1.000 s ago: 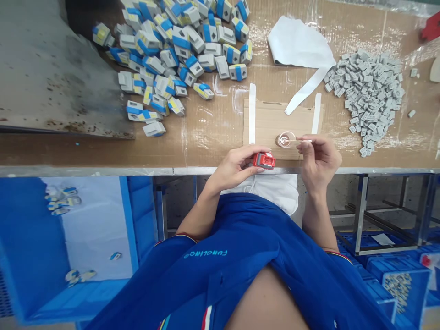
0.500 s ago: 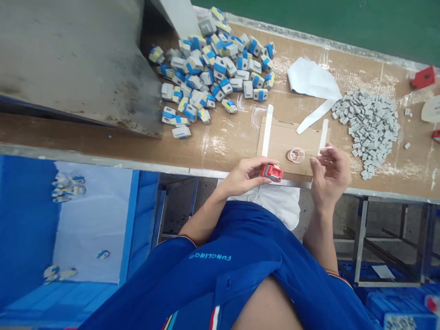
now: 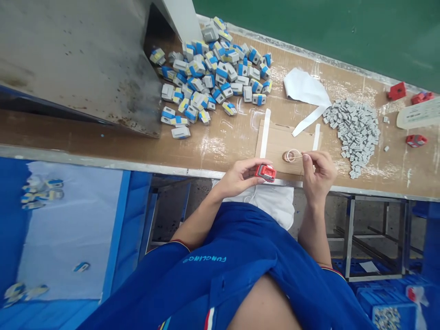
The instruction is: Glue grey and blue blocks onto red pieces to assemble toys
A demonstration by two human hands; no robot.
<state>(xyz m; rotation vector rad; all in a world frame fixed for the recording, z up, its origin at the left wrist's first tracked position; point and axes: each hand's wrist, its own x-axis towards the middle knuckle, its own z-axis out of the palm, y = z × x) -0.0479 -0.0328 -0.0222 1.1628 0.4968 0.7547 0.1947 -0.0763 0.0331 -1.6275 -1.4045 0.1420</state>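
A small red and grey part [image 3: 266, 173] is held in my left hand [image 3: 242, 176], between thumb and fingers, at the table's front edge. My right hand [image 3: 318, 174] pinches a thin pale stick [image 3: 298, 156], whose far end reaches a small clear round cup [image 3: 291, 156]. That cup stands on a piece of cardboard [image 3: 275, 133] with a white strip [image 3: 265, 133] along its left side and another [image 3: 316, 136] along its right.
Grey-white blocks with blue and yellow bands [image 3: 213, 73] are heaped at the back left beside a metal box [image 3: 79, 64]. Small grey pieces [image 3: 357, 133] form a pile on the right, past a white sheet [image 3: 305, 87]. A blue crate [image 3: 117, 233] stands lower left.
My right hand has closed into a pinch near the stick's end and moved left, closer to the cup. The left hand still holds the red part. The view has shifted a little to the right.
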